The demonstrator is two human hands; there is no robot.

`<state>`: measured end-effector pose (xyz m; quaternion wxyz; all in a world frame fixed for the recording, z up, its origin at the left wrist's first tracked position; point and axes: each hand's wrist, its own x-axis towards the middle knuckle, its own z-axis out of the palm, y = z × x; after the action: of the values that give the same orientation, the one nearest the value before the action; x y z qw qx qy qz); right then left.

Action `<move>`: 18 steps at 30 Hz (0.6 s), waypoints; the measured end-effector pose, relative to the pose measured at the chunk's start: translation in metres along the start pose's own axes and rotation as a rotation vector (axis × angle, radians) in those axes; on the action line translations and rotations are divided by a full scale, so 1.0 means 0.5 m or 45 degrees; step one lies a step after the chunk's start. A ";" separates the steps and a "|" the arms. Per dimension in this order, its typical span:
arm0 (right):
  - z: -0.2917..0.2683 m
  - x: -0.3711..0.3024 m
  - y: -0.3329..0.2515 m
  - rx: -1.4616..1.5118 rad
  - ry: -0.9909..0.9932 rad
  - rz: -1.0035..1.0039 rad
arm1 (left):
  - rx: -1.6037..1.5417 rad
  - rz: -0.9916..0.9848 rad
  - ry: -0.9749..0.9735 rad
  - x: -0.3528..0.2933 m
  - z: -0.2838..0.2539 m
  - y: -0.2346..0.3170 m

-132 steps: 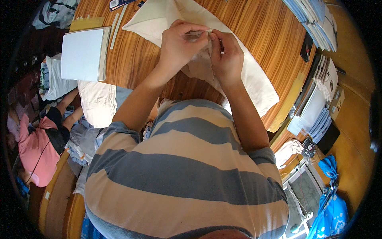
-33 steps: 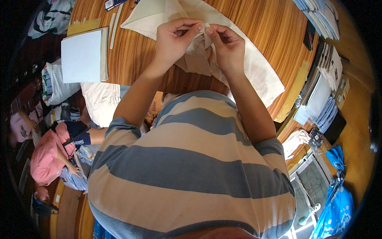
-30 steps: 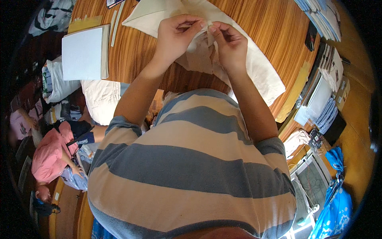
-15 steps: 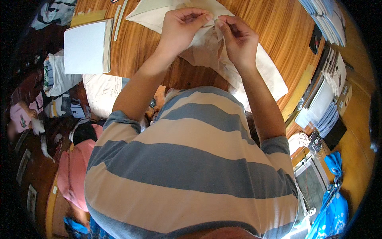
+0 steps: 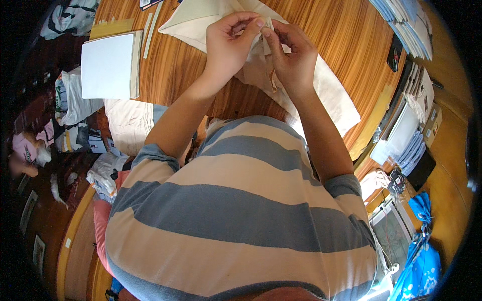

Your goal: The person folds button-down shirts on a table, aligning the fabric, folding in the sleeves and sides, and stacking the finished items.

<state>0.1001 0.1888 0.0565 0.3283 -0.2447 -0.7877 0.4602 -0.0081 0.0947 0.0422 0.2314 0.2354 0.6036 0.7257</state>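
Note:
Cream-coloured cloth (image 5: 334,98) lies spread across the wooden table, with one side hanging toward my lap. At the far middle of the table, my left hand (image 5: 228,45) pinches a bit of this cloth between thumb and forefinger. Right beside it my right hand (image 5: 296,57) pinches the same raised edge, its thumb bent against the fabric. The fingertips of both hands nearly touch, and the gathered cloth stands up between them. Folds hang beneath the hands. Whether something small is also between the fingertips, I cannot tell.
A stack of white sheets (image 5: 108,65) lies at the table's left edge, beside thin pale strips (image 5: 149,35). On the right are a dark phone-like object (image 5: 395,52), folded blue garments (image 5: 411,150) and a blue patterned bag (image 5: 419,266). A person in pink (image 5: 100,231) is at the lower left.
My right hand has shifted slightly left and turned, closer over the pinched cloth. My left hand has barely moved. The person in pink has moved mostly behind my body.

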 end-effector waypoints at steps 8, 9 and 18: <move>0.023 -0.019 -0.006 0.400 0.105 0.413 | -0.007 0.033 0.006 -0.013 -0.001 -0.011; 0.025 -0.020 -0.003 0.404 0.110 0.406 | -0.010 0.038 0.003 -0.015 -0.002 -0.009; -0.027 -0.004 0.011 0.057 -0.138 0.092 | 0.120 -0.084 -0.167 -0.012 -0.028 0.004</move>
<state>0.1120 0.1974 0.0557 0.2738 -0.2402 -0.7845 0.5019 -0.0121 0.0798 0.0417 0.2831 0.2730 0.6280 0.6715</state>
